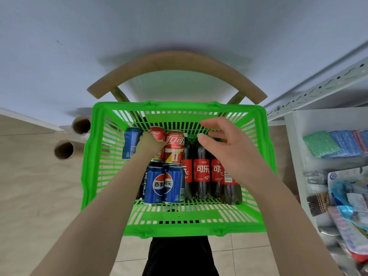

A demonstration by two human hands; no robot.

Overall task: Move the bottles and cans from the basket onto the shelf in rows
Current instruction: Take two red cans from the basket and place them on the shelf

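While the left hand (149, 144) grips a red can (158, 133) at the far left of the green basket (179, 226), the right hand (226, 145) hovers, fingers loose and holding nothing, over the cola bottles (201, 172); the shelf (294, 148) stands right.

My left forearm runs from the lower left of the frame up to the centre, where my left hand (151, 142) curls round a red can (158, 134). My right arm rises from the lower right; my right hand (226, 142) hovers centre-right, fingers spread and loosely bent.
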